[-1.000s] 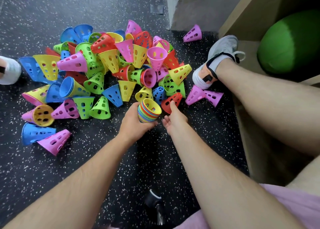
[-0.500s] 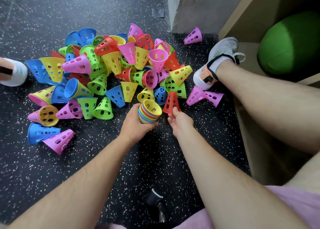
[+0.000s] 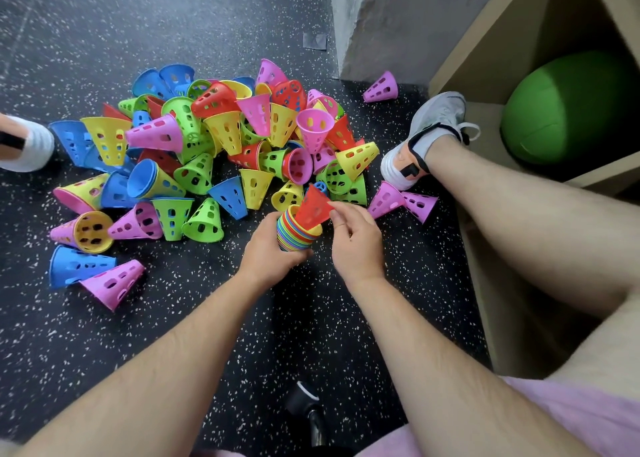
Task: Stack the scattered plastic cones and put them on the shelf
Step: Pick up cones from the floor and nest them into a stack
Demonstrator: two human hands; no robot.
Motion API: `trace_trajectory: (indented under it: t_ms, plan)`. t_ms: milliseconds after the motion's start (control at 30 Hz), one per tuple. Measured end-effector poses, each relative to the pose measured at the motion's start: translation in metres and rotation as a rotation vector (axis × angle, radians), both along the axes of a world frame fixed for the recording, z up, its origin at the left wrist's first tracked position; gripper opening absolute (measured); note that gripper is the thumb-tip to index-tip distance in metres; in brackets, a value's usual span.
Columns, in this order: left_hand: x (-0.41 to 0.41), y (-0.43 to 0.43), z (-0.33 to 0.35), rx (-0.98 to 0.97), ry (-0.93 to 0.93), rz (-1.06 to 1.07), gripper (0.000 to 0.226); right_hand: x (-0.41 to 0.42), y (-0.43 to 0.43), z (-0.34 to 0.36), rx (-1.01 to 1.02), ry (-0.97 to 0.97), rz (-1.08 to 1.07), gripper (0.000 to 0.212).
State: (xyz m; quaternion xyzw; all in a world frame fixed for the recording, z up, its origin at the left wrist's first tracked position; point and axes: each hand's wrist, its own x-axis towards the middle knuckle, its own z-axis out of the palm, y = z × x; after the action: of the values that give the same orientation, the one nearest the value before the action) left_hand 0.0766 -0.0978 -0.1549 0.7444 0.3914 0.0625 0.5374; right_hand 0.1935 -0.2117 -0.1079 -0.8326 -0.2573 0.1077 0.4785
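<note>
Bare floor [image 3: 69, 335] lies open left of and between the forearms [image 3: 433, 352], save a dark object [image 3: 306, 404] near the body. The cone pile [image 3: 207, 145] crowds the floor ahead. On the right, a leg [image 3: 526, 228] crosses before the shelf [image 3: 491, 37], whose compartment a green ball [image 3: 568, 110] largely fills.

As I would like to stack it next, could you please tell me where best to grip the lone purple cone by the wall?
Probably pinch the wide rim, coming from the right: the purple cone lies on its side, apart from the pile, with its open end facing right and its narrow tip left.
</note>
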Motion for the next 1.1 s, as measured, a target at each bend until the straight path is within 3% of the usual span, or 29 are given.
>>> trace_trajectory:
  t_ms: [100,233,367,467,667,767,933,1100]
  plan:
    - [0.002,0.001,-0.002,-0.027,-0.011,0.018,0.073,-0.005,-0.004,-0.004,-0.196,0.061,0.173,0.02]
    - [0.006,0.002,-0.003,-0.015,-0.013,-0.028,0.073,0.001,-0.007,-0.006,-0.166,0.378,0.011,0.027]
    - [0.015,-0.001,-0.004,-0.035,-0.001,-0.038,0.071,0.028,-0.004,-0.002,-0.181,0.227,-0.233,0.016]
    - [0.03,-0.006,0.001,-0.053,-0.032,-0.073,0.072,0.065,-0.01,-0.002,-0.303,0.066,-0.354,0.021]
    - [0.055,-0.015,0.005,-0.038,-0.044,-0.134,0.069,0.122,-0.025,-0.013,-0.596,-0.035,-0.201,0.041]
    - [0.059,-0.02,0.005,-0.034,-0.039,-0.154,0.064,0.134,-0.027,-0.02,-0.739,-0.008,-0.124,0.042]
    - [0.055,-0.026,-0.001,-0.029,-0.021,-0.173,0.063,0.125,-0.034,-0.03,-0.669,0.061,-0.153,0.01]
    - [0.048,-0.03,-0.003,-0.003,0.003,-0.212,0.065,0.098,-0.044,-0.032,-0.534,0.132,-0.12,0.011]
